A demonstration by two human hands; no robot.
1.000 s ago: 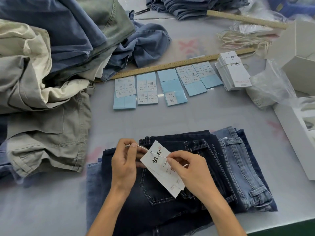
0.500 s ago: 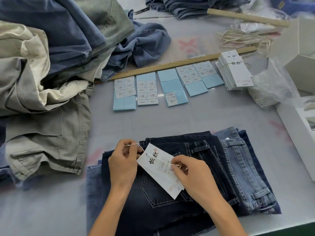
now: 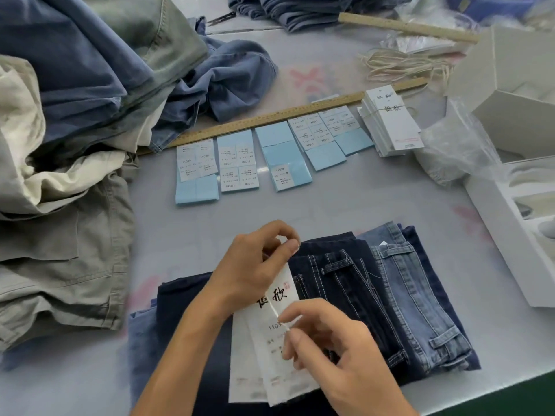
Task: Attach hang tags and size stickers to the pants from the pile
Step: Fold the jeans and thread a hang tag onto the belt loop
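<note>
The left hand pinches the top end of the hang tags between thumb and forefinger, its grip clenched where the string loop seems to sit, so the cards hang down lengthwise and stay steady. The right hand closes its grip on a thin white string lying across the tag face, finger and thumb nipped on it, probably to draw the loop through; whether the string is already through a belt loop I cannot tell. At least two cards overlap, the upper one printed with black characters and a number.

Directly beneath the hands lie the dark jeans, folded flat with the waistband toward the far side, resting on lighter jeans so the belt loops are within reach. Farther off on the bench, sticker sheets on blue backing line up against a wooden ruler, with a bundled stack of spare tags to their right. A heap of untagged pants fills the left.
</note>
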